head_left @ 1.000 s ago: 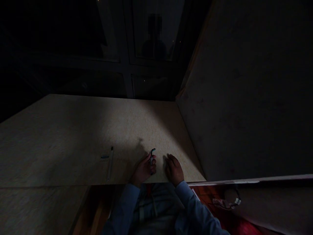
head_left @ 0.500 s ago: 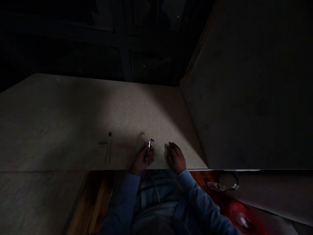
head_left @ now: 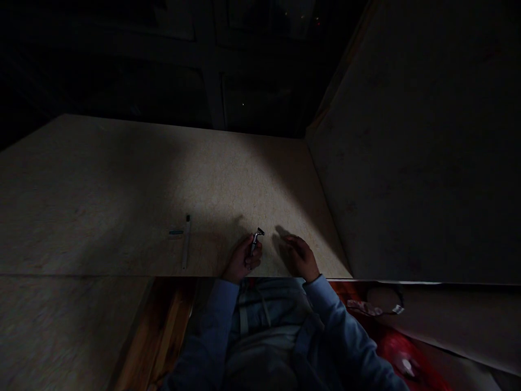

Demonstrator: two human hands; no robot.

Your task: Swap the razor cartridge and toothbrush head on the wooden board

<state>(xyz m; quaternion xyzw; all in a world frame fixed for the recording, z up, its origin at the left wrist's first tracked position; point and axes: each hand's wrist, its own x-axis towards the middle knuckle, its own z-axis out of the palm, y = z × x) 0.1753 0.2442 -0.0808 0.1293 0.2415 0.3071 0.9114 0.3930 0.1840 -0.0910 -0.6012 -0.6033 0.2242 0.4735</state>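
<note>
My left hand is closed around the handle of a razor, whose dark head points up and to the right. My right hand is to the right of the razor, just over the pale ledge, holding nothing that I can see. Its fingers reach loosely toward the left, apart from the razor, and a shadow falls beside them. Left of my hands lie a thin pale stick with a black end and a short teal bar.
The pale speckled ledge runs under both hands, with a dark window behind it and a wall on the right. Below its front edge are a wooden piece, a red bag and a headband-like loop.
My right hand has lifted a little and its fingers have straightened. The razor in my left hand has tilted further to the right. The view has shifted slightly.
</note>
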